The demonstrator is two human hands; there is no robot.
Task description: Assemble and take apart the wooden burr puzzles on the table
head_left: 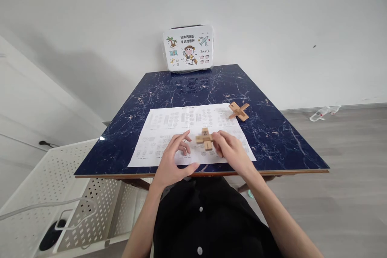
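My right hand (228, 147) pinches one arm of a cross-shaped wooden puzzle (205, 139), whose pieces carry dark printed marks. It is held above a white instruction sheet (157, 141) covered in small diagrams. Just left of the puzzle, my left hand (177, 157) is open with fingers apart and touches no puzzle piece. A second group of crossed wooden puzzle pieces (238, 111) lies at the sheet's upper right corner, partly on the table.
The dark blue marbled table (187, 88) has a wooden front edge close to my body. A white cartoon-printed case (189, 48) leans on the wall at the back. A white perforated basket (69, 181) stands at the left, and a clear plastic item (320, 113) lies on the floor at right.
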